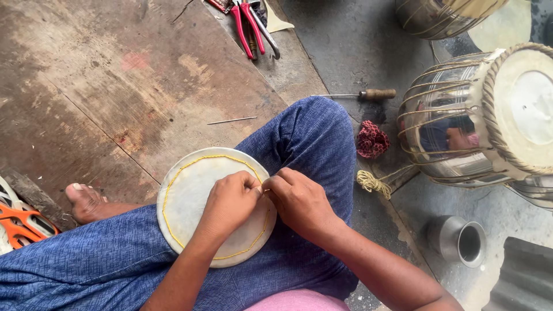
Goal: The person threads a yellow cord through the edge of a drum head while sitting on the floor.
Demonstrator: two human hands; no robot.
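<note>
My left hand (230,201) and right hand (299,198) meet knuckle to knuckle, both pinched shut at the right edge of a round pale disc (193,198) of hide that lies on my lap. A yellow thread (173,184) is stitched in a ring just inside its rim. I cannot tell what the fingertips pinch; it is too small to see. My forearms come up from the bottom edge and angle inward. The disc rests on my blue trousers (311,144), its left rim near my bare foot (86,201). Beyond my knee the worn wooden floor (115,86) lies open, with a thin needle (232,120) on it and red pliers (247,26) at the top edge. To my right stand an awl (368,94), a coil of cord (371,183), a metal drum (478,115) and a small steel cup (461,242).
</note>
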